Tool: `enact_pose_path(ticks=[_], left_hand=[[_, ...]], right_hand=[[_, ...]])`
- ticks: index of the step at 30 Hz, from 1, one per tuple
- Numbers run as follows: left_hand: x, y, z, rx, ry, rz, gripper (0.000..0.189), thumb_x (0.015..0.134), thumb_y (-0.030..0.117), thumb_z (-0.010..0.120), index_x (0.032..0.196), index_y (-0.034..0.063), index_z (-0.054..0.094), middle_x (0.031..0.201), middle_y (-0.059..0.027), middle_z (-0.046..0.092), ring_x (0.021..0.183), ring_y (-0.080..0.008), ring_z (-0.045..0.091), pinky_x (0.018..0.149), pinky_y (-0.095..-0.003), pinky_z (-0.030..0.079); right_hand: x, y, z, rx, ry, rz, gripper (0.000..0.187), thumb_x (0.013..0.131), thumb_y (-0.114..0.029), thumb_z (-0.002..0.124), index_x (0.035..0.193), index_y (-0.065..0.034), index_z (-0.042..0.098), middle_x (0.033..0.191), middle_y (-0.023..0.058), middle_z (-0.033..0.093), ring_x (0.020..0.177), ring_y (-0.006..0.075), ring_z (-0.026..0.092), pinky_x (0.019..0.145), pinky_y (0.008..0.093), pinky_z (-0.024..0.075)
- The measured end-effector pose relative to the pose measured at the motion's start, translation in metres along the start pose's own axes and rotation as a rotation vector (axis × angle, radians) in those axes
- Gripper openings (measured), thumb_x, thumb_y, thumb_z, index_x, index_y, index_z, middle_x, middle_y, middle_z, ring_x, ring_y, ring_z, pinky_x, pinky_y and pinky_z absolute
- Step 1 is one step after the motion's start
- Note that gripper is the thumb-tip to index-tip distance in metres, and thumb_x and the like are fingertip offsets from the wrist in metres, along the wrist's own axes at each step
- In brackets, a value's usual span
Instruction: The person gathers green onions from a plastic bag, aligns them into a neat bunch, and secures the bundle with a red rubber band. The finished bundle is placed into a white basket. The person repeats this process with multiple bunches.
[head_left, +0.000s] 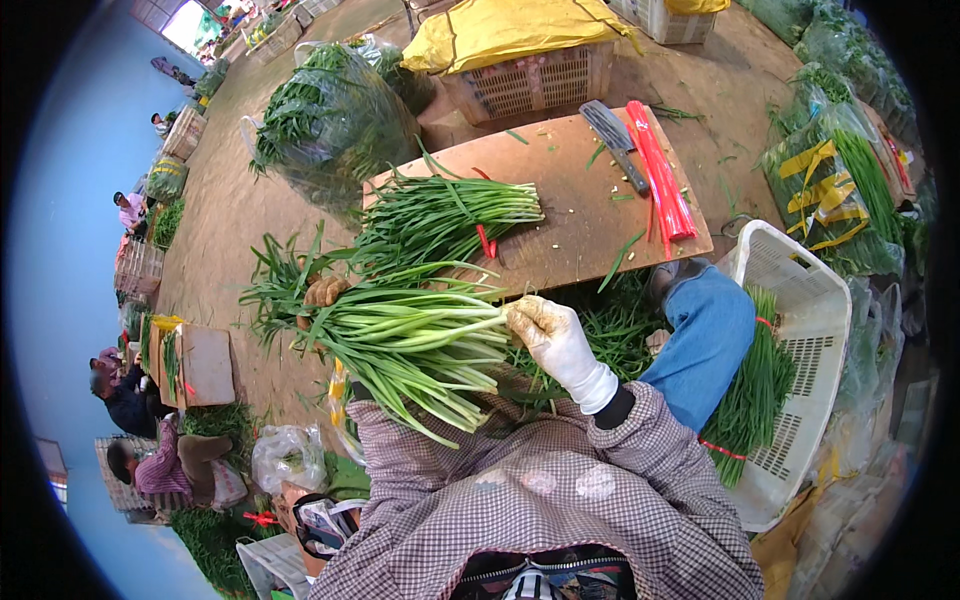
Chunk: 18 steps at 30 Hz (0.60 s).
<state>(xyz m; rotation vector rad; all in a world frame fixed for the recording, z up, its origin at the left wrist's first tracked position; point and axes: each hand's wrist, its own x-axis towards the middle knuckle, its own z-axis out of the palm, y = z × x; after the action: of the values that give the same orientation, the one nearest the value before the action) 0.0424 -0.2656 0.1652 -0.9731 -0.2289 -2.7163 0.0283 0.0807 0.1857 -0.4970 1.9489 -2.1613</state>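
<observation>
A loose bunch of Chinese chives (405, 322), green leaves to the left and pale stalk ends to the right, lies across my left forearm. My left hand (325, 291), its glove fingertips stained brown, is closed around the leafy part; most of that hand is hidden by leaves. In a white glove with soiled fingertips, my right hand (555, 337) pinches a pale stalk end at the bunch's right side. Just beyond, another chive bundle (457, 206) rests on a wooden board (577, 232), with a red tie (486, 241) by its stalks.
A cleaver (615, 146) and red plastic strips (661, 180) lie at the board's right end. A white plastic crate (795, 420) at my right holds tied chives. Ahead stand a bagged heap of greens (337, 112) and a yellow-covered crate (540, 82). Several people sit along the left.
</observation>
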Motion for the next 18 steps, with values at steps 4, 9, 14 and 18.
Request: enact_pose_path(ticks=[4,9,14,18], left_hand=[[0.0,0.003,0.002,0.015,0.011,0.001,0.048,0.092,0.051,0.06,0.126,0.0174,0.058,0.125,-0.0086,0.059,0.117,-0.0279,0.055,0.11,-0.0563,0.046],[0.005,0.019,0.011,0.046,0.035,0.018,0.052,0.092,0.053,0.058,0.13,0.0175,0.058,0.129,-0.0093,0.059,0.121,-0.0287,0.055,0.11,-0.0575,0.045],[0.002,0.024,0.013,0.096,0.096,0.016,0.057,0.093,0.056,0.056,0.135,0.0176,0.058,0.134,-0.01,0.06,0.124,-0.0296,0.055,0.11,-0.0587,0.045],[-0.012,0.007,0.004,0.167,0.22,-0.009,0.06,0.093,0.058,0.055,0.138,0.0177,0.058,0.137,-0.0106,0.06,0.127,-0.0302,0.055,0.111,-0.0597,0.045]], right_hand=[[-0.006,0.006,-0.007,-0.384,0.081,-0.389,0.011,0.092,-0.011,0.073,0.098,-0.0027,0.075,0.093,0.012,0.074,0.079,0.0331,0.069,0.072,0.039,0.0553],[-0.038,0.042,-0.056,-0.274,0.059,-0.113,0.011,0.093,-0.014,0.071,0.096,-0.0049,0.076,0.088,0.0089,0.073,0.081,0.0281,0.07,0.07,0.0377,0.0551],[-0.054,0.068,-0.102,-1.387,-0.612,0.538,0.033,0.088,-0.04,0.077,0.097,-0.0081,0.078,0.094,0.0137,0.076,0.089,0.0329,0.074,0.083,0.0487,0.055],[-0.021,0.062,-0.053,-0.605,-0.201,-0.141,0.078,0.088,-0.046,0.079,0.147,-0.0017,0.053,0.146,0.0204,0.059,0.131,0.0365,0.059,0.115,0.0418,0.0437]])
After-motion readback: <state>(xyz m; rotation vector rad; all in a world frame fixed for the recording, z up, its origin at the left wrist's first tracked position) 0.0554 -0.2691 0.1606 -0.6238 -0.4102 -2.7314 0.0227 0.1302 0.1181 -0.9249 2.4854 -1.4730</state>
